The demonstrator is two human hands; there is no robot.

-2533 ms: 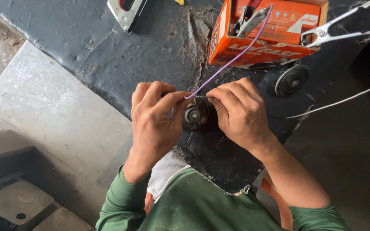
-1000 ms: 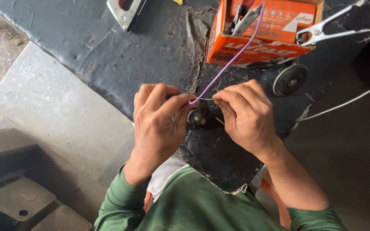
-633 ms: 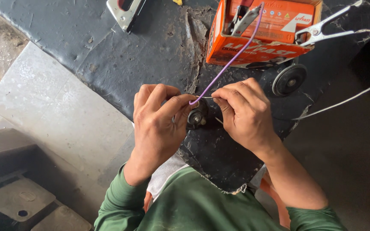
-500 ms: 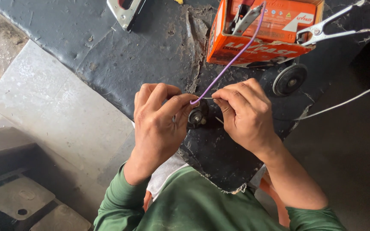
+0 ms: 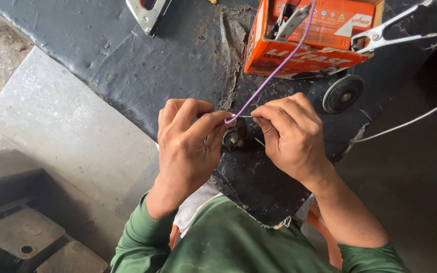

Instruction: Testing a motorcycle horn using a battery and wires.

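Note:
My left hand [image 5: 188, 141] pinches the near end of a thin purple wire [image 5: 274, 71] between thumb and forefinger. The wire runs up and right to an orange box [image 5: 309, 40]. My right hand [image 5: 289, 134] pinches a short bare metal strand [image 5: 245, 117] that sticks out of the purple end, so the fingertips of both hands almost meet. Just under them a small dark round metal part [image 5: 233, 137] lies on the black sheet [image 5: 127, 65], partly hidden by my left thumb.
The orange box holds metal clips [image 5: 292, 20]; a silver crocodile clip [image 5: 390, 30] with a grey cable [image 5: 410, 119] sits at its right. A black disc [image 5: 342, 93] lies below the box. A metal tool [image 5: 147, 12] lies at the top. A grey concrete slab [image 5: 51, 131] is left.
Both hands stay at the wire's end with only small finger shifts. The view has drifted slightly, so the box sits a little higher in the picture.

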